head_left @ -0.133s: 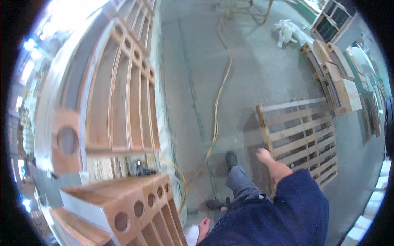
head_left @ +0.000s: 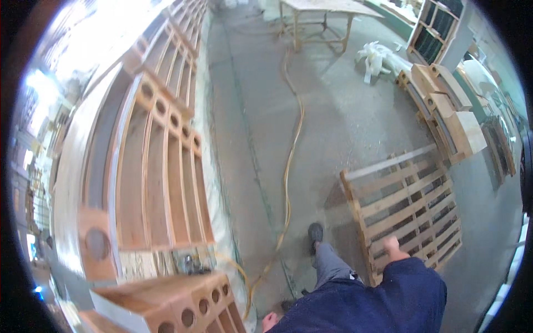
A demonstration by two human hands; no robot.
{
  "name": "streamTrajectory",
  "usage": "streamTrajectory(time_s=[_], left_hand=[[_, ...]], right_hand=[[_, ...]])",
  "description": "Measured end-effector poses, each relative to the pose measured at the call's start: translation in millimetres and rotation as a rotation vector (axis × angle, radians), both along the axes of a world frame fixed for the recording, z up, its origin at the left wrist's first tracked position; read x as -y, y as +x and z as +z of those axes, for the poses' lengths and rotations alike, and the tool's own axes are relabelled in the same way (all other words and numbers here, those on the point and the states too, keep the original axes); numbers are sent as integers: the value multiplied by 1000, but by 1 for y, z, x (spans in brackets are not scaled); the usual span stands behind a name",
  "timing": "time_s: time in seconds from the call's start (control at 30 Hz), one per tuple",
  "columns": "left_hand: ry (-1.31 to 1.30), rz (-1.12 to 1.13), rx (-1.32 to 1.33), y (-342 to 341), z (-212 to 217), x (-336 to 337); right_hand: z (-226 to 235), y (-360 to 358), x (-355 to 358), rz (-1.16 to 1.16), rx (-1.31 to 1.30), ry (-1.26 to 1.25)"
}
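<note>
My left hand [head_left: 269, 321] shows at the lower edge, beside the near wooden frame box with round holes [head_left: 187, 318]. Its fingers look curled in, and nothing shows in them. My right hand [head_left: 393, 247], below a dark blue sleeve, hangs over the slatted wooden pallet [head_left: 388, 213] from this viewpoint. Those fingers are curled too, with nothing visible in them; I cannot make out contact with the slats. One dark shoe [head_left: 315, 232] is set forward on the floor between the yellow hose and the pallet.
Long wooden frames with slots and round holes [head_left: 161, 183] line the left side. A yellow hose [head_left: 288, 183] runs along the grey floor. At the far end stands a wooden table [head_left: 327, 6]. White plastic sheeting [head_left: 377, 60] and wooden boxes [head_left: 449, 114] lie to the right.
The view has tilted up, bringing the far table in and shifting the frames and pallet lower. My right hand has drawn back nearer my body; my left has sunk toward the lower edge.
</note>
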State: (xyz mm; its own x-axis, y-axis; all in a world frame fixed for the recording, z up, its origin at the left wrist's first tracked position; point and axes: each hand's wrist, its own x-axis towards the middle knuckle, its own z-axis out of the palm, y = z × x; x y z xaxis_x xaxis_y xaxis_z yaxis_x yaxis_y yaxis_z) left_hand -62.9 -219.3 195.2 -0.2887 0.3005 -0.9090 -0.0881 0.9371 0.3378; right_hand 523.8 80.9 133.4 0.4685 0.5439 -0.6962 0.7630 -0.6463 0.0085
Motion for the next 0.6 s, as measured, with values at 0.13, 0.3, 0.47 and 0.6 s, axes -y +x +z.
streamTrajectory(time_s=[0.13,0.3,0.47,0.6], left_hand=[[136,-495,68,-7,-26,-171],[426,-277,-184,11,7,-386],[578,-134,-199,-6,43,-574],[493,-58,-180,-37,16,-650]], right_hand=[[-23,39,-77,652,54,-138],[46,-112,-272,15,-522,390],[107,-236,-467,190,-757,485],[141,-274,-583,121,-855,479]])
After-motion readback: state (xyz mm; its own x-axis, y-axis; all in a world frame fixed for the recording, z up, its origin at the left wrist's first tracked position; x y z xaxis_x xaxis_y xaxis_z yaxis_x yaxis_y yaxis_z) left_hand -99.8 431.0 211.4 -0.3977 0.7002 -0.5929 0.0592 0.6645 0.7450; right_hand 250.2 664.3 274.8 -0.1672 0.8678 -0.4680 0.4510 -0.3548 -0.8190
